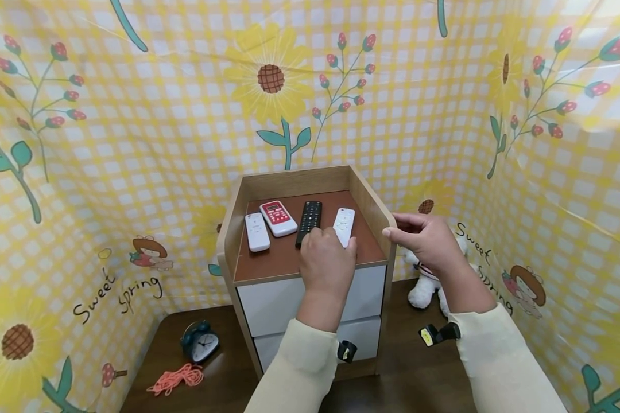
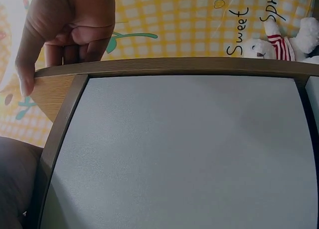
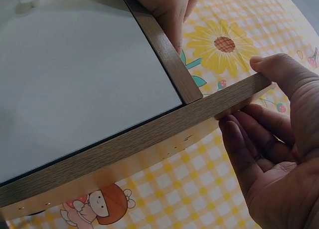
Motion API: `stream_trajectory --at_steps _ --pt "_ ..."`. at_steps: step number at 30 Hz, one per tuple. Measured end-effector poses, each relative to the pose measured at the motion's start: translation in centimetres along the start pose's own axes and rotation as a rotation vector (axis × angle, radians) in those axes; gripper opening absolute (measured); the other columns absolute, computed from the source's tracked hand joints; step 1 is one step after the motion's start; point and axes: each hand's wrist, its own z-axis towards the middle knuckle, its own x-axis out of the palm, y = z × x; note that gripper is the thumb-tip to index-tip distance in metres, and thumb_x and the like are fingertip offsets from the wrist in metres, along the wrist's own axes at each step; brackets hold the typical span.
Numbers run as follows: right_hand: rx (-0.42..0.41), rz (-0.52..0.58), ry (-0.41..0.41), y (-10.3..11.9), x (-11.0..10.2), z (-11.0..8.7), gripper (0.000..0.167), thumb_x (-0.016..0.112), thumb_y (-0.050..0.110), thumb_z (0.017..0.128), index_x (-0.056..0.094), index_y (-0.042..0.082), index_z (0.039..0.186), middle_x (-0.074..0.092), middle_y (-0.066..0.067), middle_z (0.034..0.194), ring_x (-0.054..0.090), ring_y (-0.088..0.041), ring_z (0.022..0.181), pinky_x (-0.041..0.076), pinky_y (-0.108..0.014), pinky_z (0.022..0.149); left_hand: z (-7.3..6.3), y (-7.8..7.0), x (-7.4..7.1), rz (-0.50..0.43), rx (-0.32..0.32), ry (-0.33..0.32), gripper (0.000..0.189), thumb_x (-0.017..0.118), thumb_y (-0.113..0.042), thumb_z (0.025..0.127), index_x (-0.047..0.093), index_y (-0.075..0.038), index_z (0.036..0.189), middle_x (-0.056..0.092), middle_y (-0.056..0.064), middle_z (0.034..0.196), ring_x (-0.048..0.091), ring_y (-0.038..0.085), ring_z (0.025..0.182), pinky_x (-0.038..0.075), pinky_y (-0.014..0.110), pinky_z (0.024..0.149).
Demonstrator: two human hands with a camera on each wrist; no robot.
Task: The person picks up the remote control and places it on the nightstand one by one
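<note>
A small wooden drawer cabinet [image 1: 260, 267] with white drawer fronts carries several handsets on its brown top. My left hand [image 1: 328, 264] pinches the near end of a white remote control [image 1: 345, 221] between thumb and curled fingers. Left of that hand lies a black remote control [image 1: 310, 217]. Farther left are a white device with a red keypad face [image 1: 278, 217] and another white remote control [image 1: 257, 232]. My right hand [image 1: 429, 241] grips the front edge of the cabinet's right side panel [image 3: 234, 97], thumb on one face and fingers on the other.
On the dark table [image 1: 408, 367], a teal alarm clock [image 1: 205, 346] and a coral cord bundle [image 1: 178, 378] lie left of the cabinet. A white plush toy [image 1: 422, 291] sits at the right, behind my right arm. Yellow checked cloth [image 1: 186, 115] surrounds the table.
</note>
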Motion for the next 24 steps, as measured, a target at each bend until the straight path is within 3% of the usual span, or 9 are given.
stream_trajectory --at_steps 13,24 --pt "0.002 0.005 -0.006 -0.01 0.08 -0.06 0.049 0.083 0.025 0.1 0.072 0.003 0.143 0.073 -0.024 0.136 0.069 -0.003 0.105 0.057 -0.018 0.088 -0.31 0.15 0.0 0.027 0.036 -0.031 0.06 0.083 -0.058 0.094 0.083 0.0 0.111 0.076 0.013 0.093 0.069 0.027 0.089 0.063 0.039 0.075" --pt "-0.001 0.008 -0.008 -0.16 0.31 0.0 0.049 0.083 0.025 0.1 0.072 0.002 0.142 0.073 -0.024 0.136 0.07 -0.003 0.105 0.058 -0.018 0.087 -0.66 0.74 0.36 -0.016 0.069 -0.078 0.062 0.085 -0.057 0.093 0.081 0.001 0.114 0.075 0.013 0.097 0.067 0.026 0.091 0.062 0.038 0.077"
